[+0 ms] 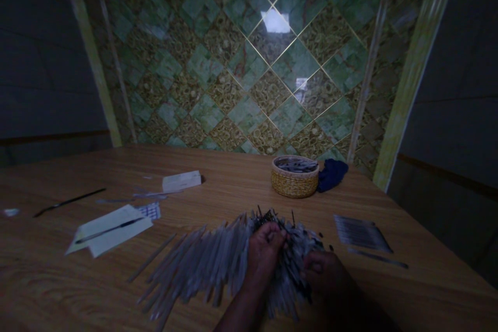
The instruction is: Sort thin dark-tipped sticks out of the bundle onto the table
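A broad fan of thin, translucent sticks that look like pen barrels [202, 259] lies on the wooden table in front of me. Small dark pieces [266, 216] are heaped at its far end. My left hand [265, 246] is over the middle of the pile, thumb and fingers pinched together; whatever is between them is too small and dim to make out. To its right, my right hand [321, 272] is closed at the pile's right side, with its fingers curled. Shadow hides what it holds, if anything.
A woven basket [294, 184] full of similar sticks stands at the back, beside a dark blue cloth [332, 174]. A neat row of sticks [361, 232] lies right. Leftward are a white box [181, 181], papers [112, 223] with a pen on top, and a dark thin rod [70, 201].
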